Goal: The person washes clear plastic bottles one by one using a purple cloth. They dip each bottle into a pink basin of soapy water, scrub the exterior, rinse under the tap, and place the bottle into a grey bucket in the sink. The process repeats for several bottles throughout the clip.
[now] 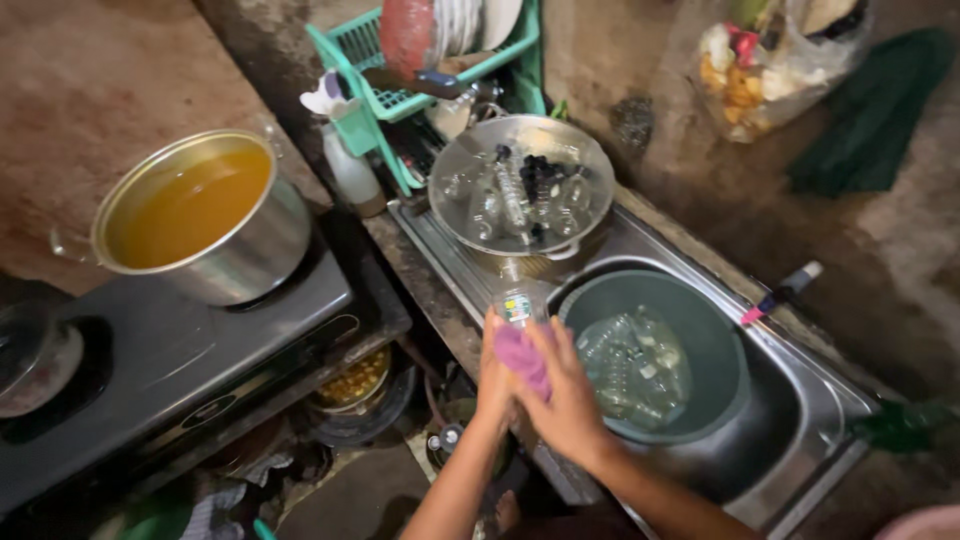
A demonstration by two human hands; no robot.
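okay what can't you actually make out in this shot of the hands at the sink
Head view:
- Bottle: lower part hidden by both hands and the purple cloth.
- Left hand: mostly behind the right hand, so its grip is unclear.
- Items in the green basin: blurred under water, count unclear.
- Contents of the metal bowl: glare, too small to count.
- Dish rack: cut off by the top edge.

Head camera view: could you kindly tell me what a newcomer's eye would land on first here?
Probably the large steel pot of amber liquid on the dark stove at left. Next, the two hands at centre: the left hand and right hand hold a small clear bottle and a purple cloth, beside a grey basin of clear bottles in the steel sink.
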